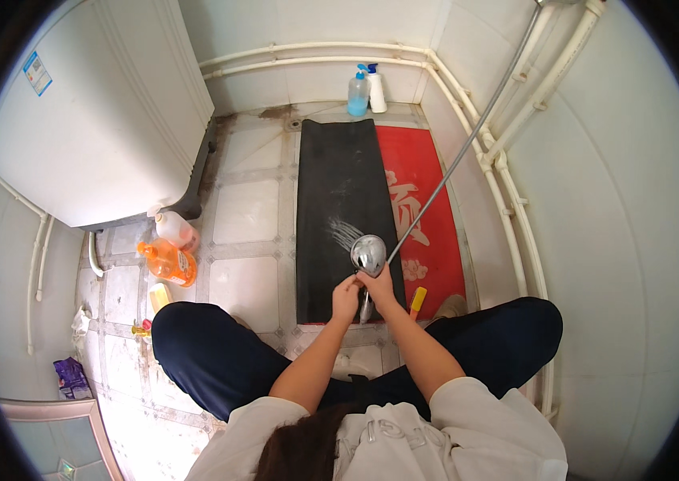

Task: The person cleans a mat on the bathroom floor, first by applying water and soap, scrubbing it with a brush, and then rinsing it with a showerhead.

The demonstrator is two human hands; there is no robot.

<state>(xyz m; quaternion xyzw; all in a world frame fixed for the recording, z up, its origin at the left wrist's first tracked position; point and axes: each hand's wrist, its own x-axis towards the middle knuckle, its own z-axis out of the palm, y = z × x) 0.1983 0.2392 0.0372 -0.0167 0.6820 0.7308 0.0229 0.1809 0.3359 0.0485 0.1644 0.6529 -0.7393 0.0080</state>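
My right hand [378, 285] is closed around the handle of a chrome shower head [368, 255], from which a grey metal hose [465, 147] runs to the upper right. My left hand [346, 296] meets it at the shower head's neck; whether its fingers grip the neck cannot be told. Water sprays from the head onto the black underside of a folded mat [339, 174]. The mat's red face [414, 156] with pale patterns shows at the right. A yellow-headed brush [417, 299] lies near the mat's lower edge, beside my right foot.
Orange [174, 262] and pinkish [177, 230] bottles stand left, near a white appliance [105, 108]. Blue [358, 95] and white [377, 91] pump bottles stand by the far wall. Pipes [507, 198] run along the walls. A purple packet [72, 377] lies lower left, near a framed panel [51, 410].
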